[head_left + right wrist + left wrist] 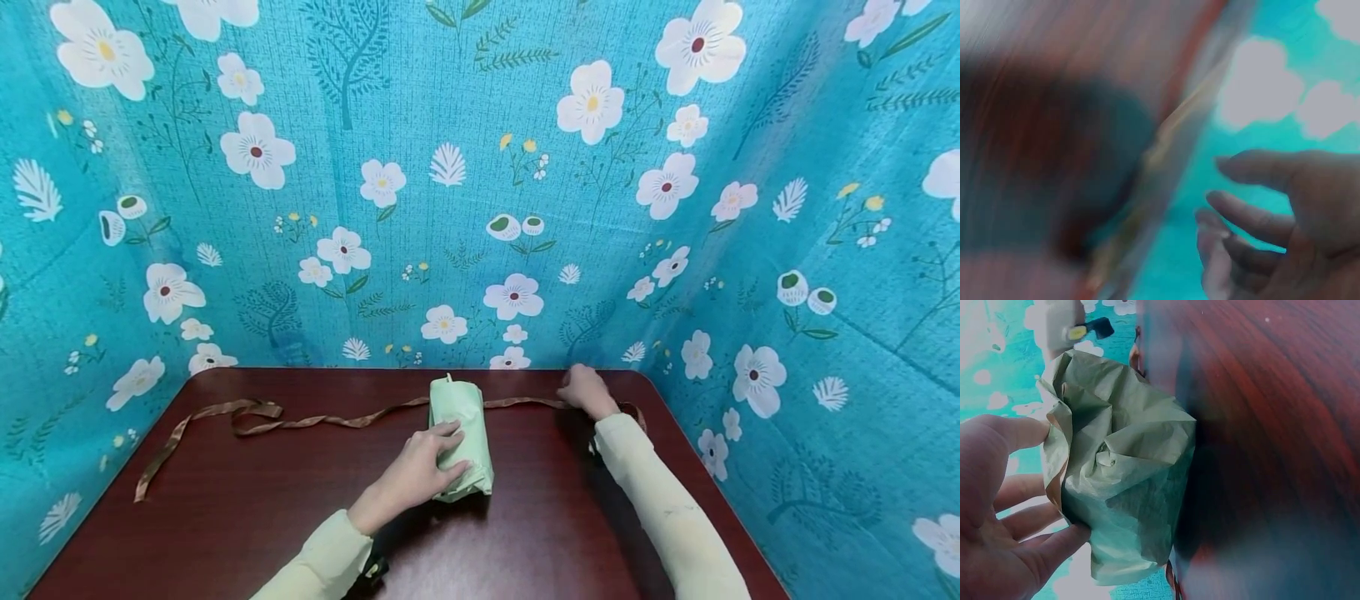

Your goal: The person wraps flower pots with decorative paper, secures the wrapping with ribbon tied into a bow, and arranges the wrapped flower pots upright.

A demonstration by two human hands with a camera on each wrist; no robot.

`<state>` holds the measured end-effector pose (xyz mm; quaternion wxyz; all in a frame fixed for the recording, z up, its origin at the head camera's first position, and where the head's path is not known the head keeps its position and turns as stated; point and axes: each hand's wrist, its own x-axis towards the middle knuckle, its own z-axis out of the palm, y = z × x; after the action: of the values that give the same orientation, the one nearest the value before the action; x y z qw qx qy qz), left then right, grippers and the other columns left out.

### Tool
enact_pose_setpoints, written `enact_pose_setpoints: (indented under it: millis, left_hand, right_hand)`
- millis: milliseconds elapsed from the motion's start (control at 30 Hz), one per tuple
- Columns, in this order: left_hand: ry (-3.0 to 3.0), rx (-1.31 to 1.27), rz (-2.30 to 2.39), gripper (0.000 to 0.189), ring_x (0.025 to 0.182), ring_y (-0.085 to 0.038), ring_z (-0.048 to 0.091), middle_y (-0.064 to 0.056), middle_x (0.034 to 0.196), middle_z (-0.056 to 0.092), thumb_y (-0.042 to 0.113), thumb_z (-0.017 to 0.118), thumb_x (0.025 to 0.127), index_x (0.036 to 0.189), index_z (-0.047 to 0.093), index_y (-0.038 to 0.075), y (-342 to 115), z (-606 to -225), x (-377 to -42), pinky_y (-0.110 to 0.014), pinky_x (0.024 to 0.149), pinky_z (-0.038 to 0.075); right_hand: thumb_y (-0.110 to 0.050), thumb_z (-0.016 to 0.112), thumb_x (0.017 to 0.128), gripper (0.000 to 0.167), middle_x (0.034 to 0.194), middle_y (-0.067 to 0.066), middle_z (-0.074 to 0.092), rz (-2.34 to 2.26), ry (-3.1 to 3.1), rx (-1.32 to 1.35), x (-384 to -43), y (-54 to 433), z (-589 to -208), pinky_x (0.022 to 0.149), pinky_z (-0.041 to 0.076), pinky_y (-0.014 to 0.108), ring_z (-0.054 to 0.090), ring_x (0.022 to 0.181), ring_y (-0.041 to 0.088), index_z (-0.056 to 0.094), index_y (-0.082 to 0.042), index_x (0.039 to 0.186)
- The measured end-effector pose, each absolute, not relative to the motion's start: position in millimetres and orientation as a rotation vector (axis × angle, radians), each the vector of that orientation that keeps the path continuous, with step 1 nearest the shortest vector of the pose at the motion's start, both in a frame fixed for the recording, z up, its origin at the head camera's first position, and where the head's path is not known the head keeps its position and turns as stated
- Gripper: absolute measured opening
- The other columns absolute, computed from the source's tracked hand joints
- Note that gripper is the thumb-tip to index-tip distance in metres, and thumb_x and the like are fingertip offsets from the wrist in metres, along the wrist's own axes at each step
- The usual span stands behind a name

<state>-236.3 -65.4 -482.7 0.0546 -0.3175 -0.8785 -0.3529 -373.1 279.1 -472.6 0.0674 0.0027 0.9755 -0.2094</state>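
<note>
A pale green, paper-wrapped package (463, 408) lies on the dark table, with crumpled folds at its near end. My left hand (420, 465) rests on top of it, fingers and thumb spread apart over the wrapping. In the left wrist view, the fingertips touch the upper face of the package (1125, 481). A brown ribbon (330, 421) runs across the table and passes underneath the package. Over its right part is my right hand (588, 392). The right wrist view shows those fingers loosely bent with nothing between them, beside the blurred ribbon (1160, 147).
The reddish-brown table (300, 492) has a rounded back edge. Blue flowered cloth (450, 183) hangs behind it and along both sides. On the left, the ribbon loops and trails toward the table's side edge.
</note>
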Motion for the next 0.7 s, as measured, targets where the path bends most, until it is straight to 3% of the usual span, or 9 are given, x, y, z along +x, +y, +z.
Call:
enact_pose_setpoints:
  millis: [67, 133, 233, 267, 367, 533, 700]
  left_hand:
    - [-2.675, -0.993, -1.083, 0.049, 0.127, -0.036, 0.059, -0.022, 0.148, 0.053, 0.022, 0.073, 0.096, 0.135, 0.062, -0.004, -66.9, -482.6, -236.4, -0.044, 0.097, 0.054]
    - [-2.681, -1.025, -1.096, 0.048, 0.129, -0.036, 0.058, -0.021, 0.149, 0.052, 0.02, 0.071, 0.097, 0.137, 0.06, -0.004, -68.4, -482.5, -236.9, -0.045, 0.099, 0.053]
    - [-2.698, -1.062, -1.137, 0.046, 0.137, -0.032, 0.052, -0.019, 0.153, 0.048, 0.017, 0.067, 0.099, 0.14, 0.058, -0.003, -70.0, -483.0, -238.8, -0.042, 0.095, 0.055]
    - [-2.696, -1.073, -1.152, 0.045, 0.145, -0.032, 0.042, -0.018, 0.153, 0.048, 0.016, 0.065, 0.1, 0.14, 0.057, -0.003, -70.2, -483.2, -239.6, -0.041, 0.088, 0.057]
    - [-2.681, -1.075, -1.2, 0.042, 0.147, -0.031, 0.04, -0.017, 0.154, 0.047, 0.016, 0.06, 0.103, 0.141, 0.057, -0.002, -70.6, -484.7, -240.8, -0.037, 0.08, 0.057]
    - [-2.59, -0.984, -1.309, 0.035, 0.138, -0.035, 0.051, -0.019, 0.148, 0.054, 0.015, 0.062, 0.103, 0.133, 0.064, -0.002, -71.0, -490.5, -241.3, -0.048, 0.099, 0.052]
    - [-2.565, -0.71, -1.434, 0.036, 0.128, -0.037, 0.058, -0.02, 0.143, 0.056, 0.023, 0.072, 0.097, 0.127, 0.071, 0.004, -70.6, -495.4, -235.1, -0.051, 0.091, 0.055]
  right_hand:
    - [-0.025, 0.068, 0.096, 0.03, 0.064, 0.001, 0.049, -0.747, 2.917, -0.119, -358.7, 253.4, -465.8, 0.05, 0.039, 0.03, 0.044, 0.054, 0.016, 0.064, -0.005, 0.074]
    - [-0.036, 0.065, 0.099, 0.036, 0.074, 0.005, 0.062, -0.863, 2.831, -0.238, -340.6, 227.8, -460.4, 0.056, 0.05, 0.032, 0.059, 0.061, 0.019, 0.072, -0.002, 0.091]
    - [-0.049, 0.06, 0.1, 0.054, 0.095, 0.017, 0.071, -0.978, 2.662, -0.319, -312.8, 195.9, -457.1, 0.068, 0.06, 0.043, 0.071, 0.076, 0.03, 0.068, 0.001, 0.117]
    - [-0.051, 0.058, 0.1, 0.058, 0.097, 0.02, 0.07, -1.014, 2.599, -0.338, -304.7, 188.0, -458.2, 0.069, 0.06, 0.046, 0.072, 0.077, 0.033, 0.065, 0.003, 0.121]
    - [-0.057, 0.056, 0.1, 0.067, 0.1, 0.018, 0.068, -1.058, 2.463, -0.378, -283.8, 170.6, -464.7, 0.068, 0.061, 0.047, 0.072, 0.075, 0.03, 0.058, 0.003, 0.129]
    - [-0.056, 0.057, 0.099, 0.075, 0.118, 0.015, 0.064, -1.203, 2.319, -0.387, -263.6, 157.8, -477.0, 0.066, 0.062, 0.045, 0.071, 0.078, 0.024, 0.044, 0.002, 0.146]
    - [-0.054, 0.06, 0.099, 0.082, 0.129, 0.02, 0.06, -1.316, 2.3, -0.338, -256.2, 154.0, -484.1, 0.067, 0.062, 0.045, 0.072, 0.089, 0.025, 0.034, 0.003, 0.153]
